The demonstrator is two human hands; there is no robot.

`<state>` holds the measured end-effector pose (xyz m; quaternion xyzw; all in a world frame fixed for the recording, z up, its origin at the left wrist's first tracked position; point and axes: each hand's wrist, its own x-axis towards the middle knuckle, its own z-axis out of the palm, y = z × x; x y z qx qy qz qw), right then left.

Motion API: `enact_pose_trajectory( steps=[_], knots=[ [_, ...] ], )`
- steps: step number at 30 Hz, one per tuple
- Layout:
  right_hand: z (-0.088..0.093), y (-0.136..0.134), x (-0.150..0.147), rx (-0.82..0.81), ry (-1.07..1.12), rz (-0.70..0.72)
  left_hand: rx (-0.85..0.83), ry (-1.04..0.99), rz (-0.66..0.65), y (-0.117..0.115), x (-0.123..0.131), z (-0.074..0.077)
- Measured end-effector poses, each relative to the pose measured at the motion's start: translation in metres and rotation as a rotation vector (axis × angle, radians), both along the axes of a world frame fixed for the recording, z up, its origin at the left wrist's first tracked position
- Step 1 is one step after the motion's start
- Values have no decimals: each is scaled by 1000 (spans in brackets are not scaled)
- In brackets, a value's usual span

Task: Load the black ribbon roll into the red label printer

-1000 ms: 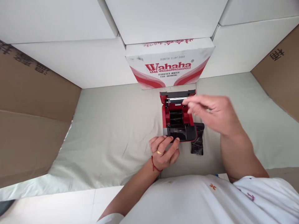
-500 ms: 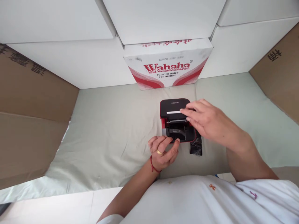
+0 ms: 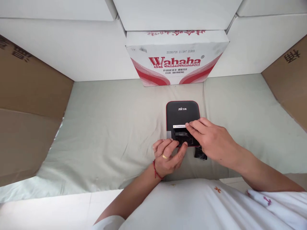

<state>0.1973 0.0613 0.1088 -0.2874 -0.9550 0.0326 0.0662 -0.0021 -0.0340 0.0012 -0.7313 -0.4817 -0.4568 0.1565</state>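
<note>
A black receipt printer (image 3: 183, 116) with a red rim and white lettering lies on the cloth in front of me, its lid down over most of the body. Toward its front, a dark recess (image 3: 183, 135) shows below a white label strip. My right hand (image 3: 211, 139) lies on the lid's front right, fingers stretched and pressing by the label. At the front edge, my left hand (image 3: 169, 155) grips the printer with thumb and curled fingers; any thin piece between them is hidden. A shiny black piece (image 3: 200, 154) sticks out beside the printer's front right corner, partly under my right hand.
A white and red Wahaha water carton (image 3: 177, 65) stands behind the printer, against stacked white boxes (image 3: 96, 48). Brown cardboard boxes flank both sides, one at left (image 3: 31, 105) and one at right (image 3: 287, 80). Pale green cloth (image 3: 107, 127) covers the surface, with its front edge near my body.
The printer's lid has swung down from raised to nearly flat, with my right hand moving down and toward me on it. My left hand stays at the front edge. The view has shifted slightly.
</note>
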Motion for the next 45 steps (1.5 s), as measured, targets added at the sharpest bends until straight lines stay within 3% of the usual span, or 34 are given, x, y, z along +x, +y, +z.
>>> enact_pose_trajectory(
  steps=[7,11,14,21,24,32,39,45],
  knots=[
    [-11,-2,3,-81,190,-84,-54,-177,-60,3,-7,4],
    [-28,-28,-5,-54,438,44,-154,-323,0,6,-21,8],
    [-36,-43,-12,-20,462,93,-221,-428,-33,11,-26,8],
    [-34,-43,-14,-42,460,84,-552,-1060,-145,33,-24,-19],
    [-35,-42,-14,-51,499,83,-624,-1131,-223,41,-29,-27],
    [-34,-41,-16,-60,550,80,-774,-1405,-418,45,-35,-11],
    [-19,-27,-15,-184,480,143,-716,-1319,-395,45,-35,-18],
    [-15,-28,-13,-188,447,134,-591,-1249,-248,44,-25,-30]
  ],
)
